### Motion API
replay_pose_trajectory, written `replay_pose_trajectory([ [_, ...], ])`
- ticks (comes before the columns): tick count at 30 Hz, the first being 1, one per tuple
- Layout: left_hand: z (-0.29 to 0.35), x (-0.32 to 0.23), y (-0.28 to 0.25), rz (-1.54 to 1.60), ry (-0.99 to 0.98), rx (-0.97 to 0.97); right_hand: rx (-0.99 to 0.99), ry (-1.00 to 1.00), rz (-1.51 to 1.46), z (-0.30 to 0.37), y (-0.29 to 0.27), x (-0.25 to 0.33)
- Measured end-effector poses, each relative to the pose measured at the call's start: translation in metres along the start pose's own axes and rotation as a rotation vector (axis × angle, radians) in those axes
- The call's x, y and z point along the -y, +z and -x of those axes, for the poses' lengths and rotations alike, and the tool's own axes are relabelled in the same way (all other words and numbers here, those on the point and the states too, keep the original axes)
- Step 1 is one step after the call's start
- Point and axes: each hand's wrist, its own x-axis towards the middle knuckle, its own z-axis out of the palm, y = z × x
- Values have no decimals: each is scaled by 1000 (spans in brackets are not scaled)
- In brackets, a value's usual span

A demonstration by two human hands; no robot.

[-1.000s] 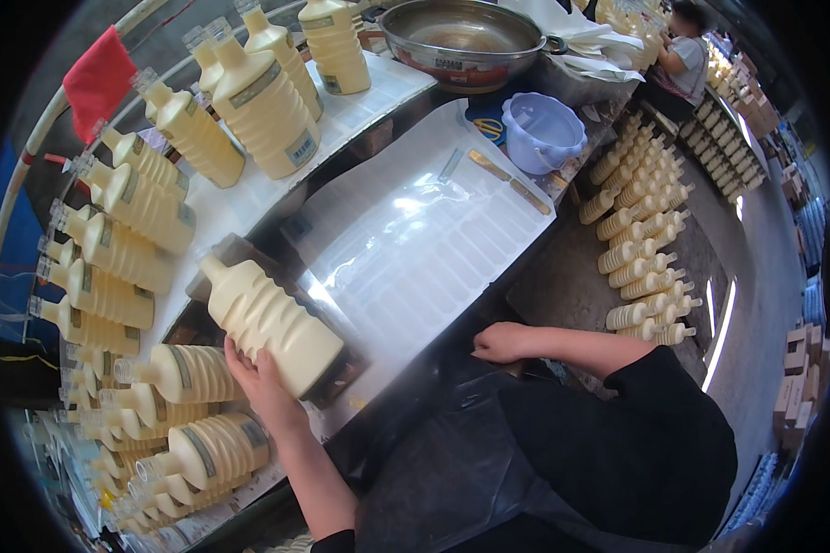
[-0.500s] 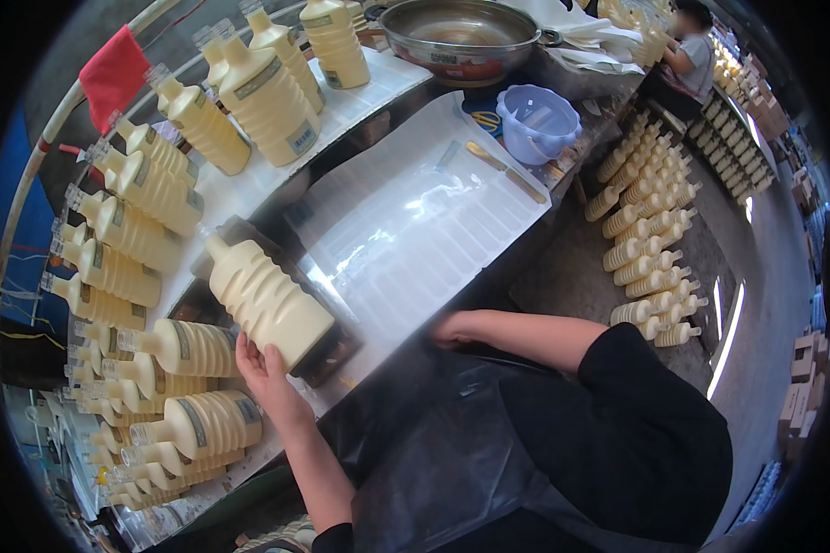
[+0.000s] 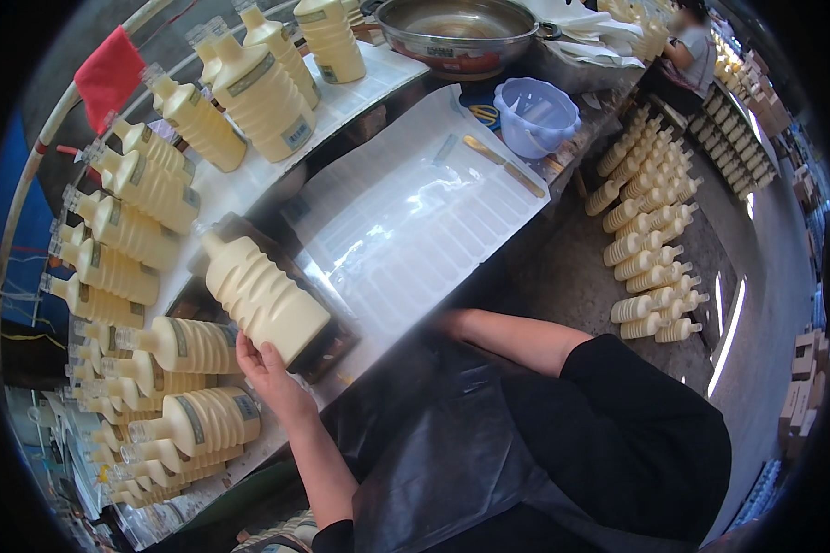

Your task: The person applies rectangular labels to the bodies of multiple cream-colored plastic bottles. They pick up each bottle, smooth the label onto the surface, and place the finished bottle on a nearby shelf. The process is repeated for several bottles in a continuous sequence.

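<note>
A ribbed cream plastic bottle (image 3: 263, 297) lies on its side in a dark holder (image 3: 327, 353) at the table's near left, its neck pointing to the far left. My left hand (image 3: 275, 380) holds this bottle at its base end, thumb on the near edge and fingers along the left side, partly hidden by it. No label shows on the upward face. My right forearm (image 3: 526, 341) reaches to the table's front edge; the hand there is mostly hidden below the edge, so its fingers cannot be made out.
A translucent sheet (image 3: 387, 249) of pale labels covers the table, with a yellow-handled tool (image 3: 503, 164) on it. Behind stand a lilac basket (image 3: 537, 120), scissors (image 3: 485, 115) and a metal pan (image 3: 456, 32). Labelled bottles (image 3: 120, 226) crowd the left; more bottles (image 3: 650, 263) stand on the floor right.
My right hand has slipped slightly further out of sight at the table's front edge. My left hand keeps its place on the bottle; the whole view has shifted a little.
</note>
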Motion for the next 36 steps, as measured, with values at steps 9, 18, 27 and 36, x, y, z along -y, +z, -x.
replay_pose_trajectory([
  [9, 0, -2, 7, -4, 16, 14, -131, -304, 263, -1, -25, 34],
  [18, 0, -3, 4, -9, -3, 15, -303, -644, 1016, 86, 33, 56],
  [27, 4, -9, 5, -48, -25, -11, -452, -864, 105, 145, 46, 85],
  [36, 0, -7, 14, -56, -22, 31, -713, -988, 577, 186, -39, 76],
])
